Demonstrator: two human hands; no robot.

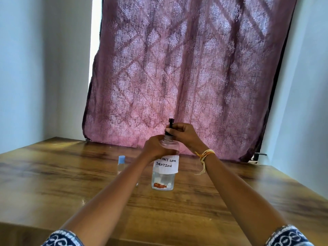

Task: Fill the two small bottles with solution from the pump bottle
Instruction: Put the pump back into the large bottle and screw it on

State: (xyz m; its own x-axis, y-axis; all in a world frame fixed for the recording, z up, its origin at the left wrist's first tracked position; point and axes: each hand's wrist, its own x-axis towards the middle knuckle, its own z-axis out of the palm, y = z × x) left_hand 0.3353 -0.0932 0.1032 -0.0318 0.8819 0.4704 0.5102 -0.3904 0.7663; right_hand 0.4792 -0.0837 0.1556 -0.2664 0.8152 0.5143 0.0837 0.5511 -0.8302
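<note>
A clear pump bottle [163, 180] with a white paper label reading "contact lens solution" stands upright mid-table, with a little liquid at its bottom. My left hand [156, 148] grips its shoulder from the left. My right hand [184, 134] curls round the black pump head [170, 124] at the neck. One small clear bottle with a light blue cap [121, 165] stands to the left of my left forearm. A sliver of something clear [137, 184] shows beside that forearm; I cannot tell what it is.
The wooden table [71, 189] runs to a pink patterned curtain [186, 68] at the back and pale walls on both sides. Its front edge is near me. A thread band hangs from my right wrist [204, 155].
</note>
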